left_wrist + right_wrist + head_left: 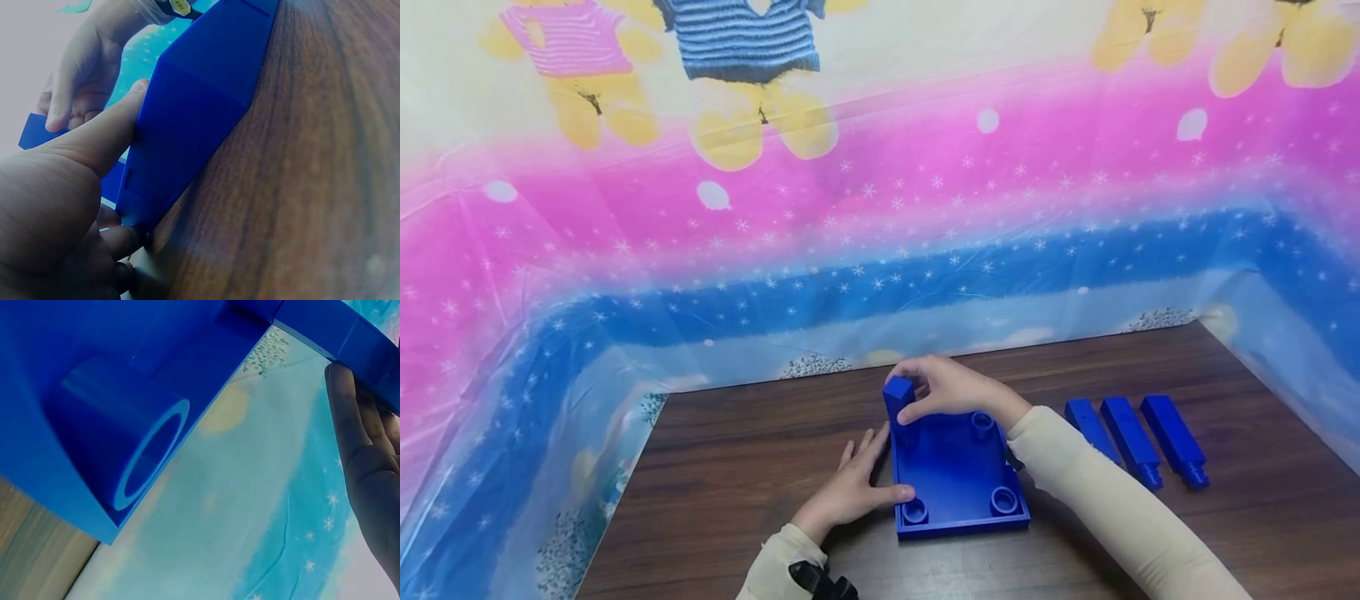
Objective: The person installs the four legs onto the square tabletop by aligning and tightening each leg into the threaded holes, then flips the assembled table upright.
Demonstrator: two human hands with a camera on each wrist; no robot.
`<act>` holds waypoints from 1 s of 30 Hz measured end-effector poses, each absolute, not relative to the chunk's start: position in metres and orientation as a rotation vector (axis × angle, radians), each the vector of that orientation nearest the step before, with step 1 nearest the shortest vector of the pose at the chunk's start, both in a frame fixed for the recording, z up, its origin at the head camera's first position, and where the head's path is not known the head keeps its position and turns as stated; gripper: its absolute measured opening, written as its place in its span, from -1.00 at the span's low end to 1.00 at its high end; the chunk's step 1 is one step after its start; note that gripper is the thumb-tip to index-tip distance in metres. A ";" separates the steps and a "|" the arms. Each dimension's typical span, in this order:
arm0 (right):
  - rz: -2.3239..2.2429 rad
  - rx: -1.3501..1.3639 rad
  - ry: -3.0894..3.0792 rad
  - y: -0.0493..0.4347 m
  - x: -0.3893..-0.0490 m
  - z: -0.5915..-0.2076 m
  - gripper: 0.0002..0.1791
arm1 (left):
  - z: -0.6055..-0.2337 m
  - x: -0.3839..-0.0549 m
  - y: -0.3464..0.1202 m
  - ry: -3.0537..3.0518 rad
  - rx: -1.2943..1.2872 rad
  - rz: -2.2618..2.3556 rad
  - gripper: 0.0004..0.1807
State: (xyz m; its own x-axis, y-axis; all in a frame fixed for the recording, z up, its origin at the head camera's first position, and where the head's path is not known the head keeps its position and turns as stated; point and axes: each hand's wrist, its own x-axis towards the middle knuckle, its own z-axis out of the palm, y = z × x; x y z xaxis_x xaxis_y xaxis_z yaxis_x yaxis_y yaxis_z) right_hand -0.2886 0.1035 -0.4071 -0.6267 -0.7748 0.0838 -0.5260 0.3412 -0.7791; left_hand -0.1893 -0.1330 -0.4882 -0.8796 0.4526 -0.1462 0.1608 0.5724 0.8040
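Note:
A blue toy tabletop (958,467) lies underside up, with a raised rim and round sockets at its corners. At its far left corner a square blue table leg (898,400) stands upright, its lower end at the socket there. My right hand (951,387) pinches this leg near the top between thumb and fingers. My left hand (853,487) holds the tabletop's left side, thumb over the rim near the front left socket (914,510), other fingers along the outer wall. In the right wrist view one hollow socket (153,456) shows large.
Three more blue legs (1176,437) with threaded ends lie side by side on the brown wooden table (737,467), right of the tabletop; my right sleeve (1097,475) partly covers the nearest. A printed pink and blue cloth (880,208) hangs behind the table and round its sides.

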 end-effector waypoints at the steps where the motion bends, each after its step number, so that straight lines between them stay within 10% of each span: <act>1: -1.168 -1.157 2.314 0.103 -0.289 -0.408 -0.46 | -0.488 -0.189 -0.133 2.470 0.506 1.216 0.22; 30: -1.074 -1.135 2.458 0.104 -0.280 -0.404 -0.47 | -0.489 -0.189 -0.133 2.472 0.471 1.209 0.23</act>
